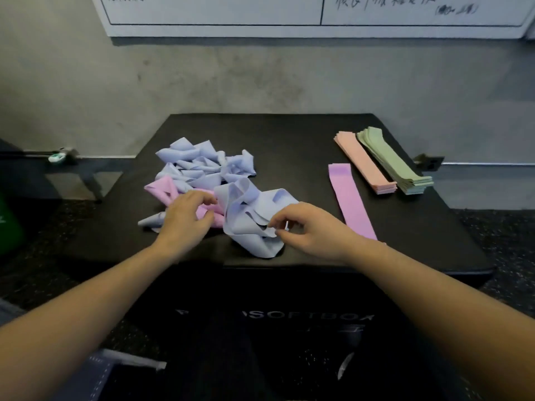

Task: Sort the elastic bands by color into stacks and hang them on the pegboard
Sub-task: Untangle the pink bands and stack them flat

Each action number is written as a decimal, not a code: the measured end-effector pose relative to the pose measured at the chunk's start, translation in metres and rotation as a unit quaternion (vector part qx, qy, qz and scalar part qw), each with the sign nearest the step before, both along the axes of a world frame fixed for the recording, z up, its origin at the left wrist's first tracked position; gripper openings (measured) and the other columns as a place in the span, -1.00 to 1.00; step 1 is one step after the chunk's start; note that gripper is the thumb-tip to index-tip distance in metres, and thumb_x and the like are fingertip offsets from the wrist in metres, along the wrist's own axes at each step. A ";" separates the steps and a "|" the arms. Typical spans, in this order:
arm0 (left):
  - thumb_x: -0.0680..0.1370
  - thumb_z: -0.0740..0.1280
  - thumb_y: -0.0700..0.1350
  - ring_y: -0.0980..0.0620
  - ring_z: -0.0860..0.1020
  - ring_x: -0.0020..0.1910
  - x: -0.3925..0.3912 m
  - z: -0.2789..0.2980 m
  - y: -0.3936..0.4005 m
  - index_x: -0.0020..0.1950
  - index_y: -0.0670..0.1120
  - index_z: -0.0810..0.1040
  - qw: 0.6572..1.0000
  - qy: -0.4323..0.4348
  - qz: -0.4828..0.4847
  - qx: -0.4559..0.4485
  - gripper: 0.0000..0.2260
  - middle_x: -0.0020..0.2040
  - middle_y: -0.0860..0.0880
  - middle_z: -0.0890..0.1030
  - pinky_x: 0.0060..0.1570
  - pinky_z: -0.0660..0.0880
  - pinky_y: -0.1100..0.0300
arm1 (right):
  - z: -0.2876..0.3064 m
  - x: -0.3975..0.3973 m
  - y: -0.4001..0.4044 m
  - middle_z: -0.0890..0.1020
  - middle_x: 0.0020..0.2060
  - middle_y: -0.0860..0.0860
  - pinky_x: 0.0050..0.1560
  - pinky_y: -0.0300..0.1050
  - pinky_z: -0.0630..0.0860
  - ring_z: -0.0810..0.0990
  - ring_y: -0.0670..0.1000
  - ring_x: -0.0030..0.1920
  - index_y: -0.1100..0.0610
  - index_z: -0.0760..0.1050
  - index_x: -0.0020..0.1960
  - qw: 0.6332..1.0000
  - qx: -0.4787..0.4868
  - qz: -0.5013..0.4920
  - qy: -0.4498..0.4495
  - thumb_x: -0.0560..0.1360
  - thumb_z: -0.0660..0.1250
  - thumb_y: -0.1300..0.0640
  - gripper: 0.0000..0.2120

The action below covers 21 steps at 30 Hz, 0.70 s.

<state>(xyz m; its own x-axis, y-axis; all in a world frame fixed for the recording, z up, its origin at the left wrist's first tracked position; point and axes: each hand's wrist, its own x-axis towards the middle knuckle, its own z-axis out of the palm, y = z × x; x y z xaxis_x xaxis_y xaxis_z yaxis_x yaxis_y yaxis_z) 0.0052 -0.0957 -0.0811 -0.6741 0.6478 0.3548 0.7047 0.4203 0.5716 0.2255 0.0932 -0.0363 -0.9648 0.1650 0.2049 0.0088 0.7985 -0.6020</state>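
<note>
Pink stack (366, 164) and green stack (396, 162) done, one purple band (351, 199) laid flat — blue and purple heap (202, 172) left on tabletop (289, 134). My right hand (307, 230) pinches a blue band (254, 224); left hand (185, 218) fingers curled on the heap — nothing hung yet.

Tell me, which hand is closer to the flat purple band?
Right. The right hand sits just beside the flat purple band, pinching a crumpled blue band. The left hand is far off across the pile, on the pink bands.
</note>
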 end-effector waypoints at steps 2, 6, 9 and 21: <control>0.47 0.44 -0.28 -0.20 0.56 0.11 -0.011 -0.011 -0.025 0.08 -0.08 0.63 0.998 0.031 0.050 -0.010 -0.78 0.08 -0.09 0.63 0.14 0.45 -0.11 | -0.002 -0.022 -0.014 0.65 -0.07 -0.11 -0.08 -0.33 0.47 0.57 -0.13 -0.04 0.03 0.65 0.16 1.000 -0.005 0.012 -0.023 0.56 0.37 0.16 -0.80; 0.43 0.48 -0.18 -0.21 0.52 0.14 -0.028 -0.033 -0.055 0.14 -0.08 0.58 0.994 0.029 0.100 -0.040 -0.71 0.14 -0.10 0.56 0.14 0.41 -0.10 | -0.007 -0.063 -0.041 0.60 -0.07 -0.21 -0.01 -0.38 0.47 0.55 -0.18 0.02 -0.01 0.61 0.19 0.998 -0.012 0.024 -0.049 0.57 0.35 0.14 -0.78; 0.44 0.45 -0.09 -0.15 0.50 0.20 -0.038 -0.043 -0.059 0.19 -0.11 0.52 0.996 0.004 0.083 -0.018 -0.65 0.19 -0.09 0.52 0.21 0.42 -0.09 | -0.011 -0.094 -0.059 0.60 0.05 -0.19 0.12 -0.31 0.48 0.55 -0.18 0.06 -0.01 0.56 0.25 0.997 -0.014 0.040 -0.060 0.56 0.33 0.20 -0.71; 0.40 0.42 0.05 -0.11 0.59 0.23 -0.049 -0.061 -0.048 0.38 -0.04 0.39 0.992 -0.050 0.104 0.044 -0.43 0.24 -0.01 0.62 0.32 0.36 -0.07 | -0.059 -0.178 -0.067 0.44 0.43 0.03 0.30 -0.08 0.38 0.42 0.09 0.37 -0.06 0.36 0.51 0.992 0.086 0.035 -0.090 0.45 0.40 0.25 -0.34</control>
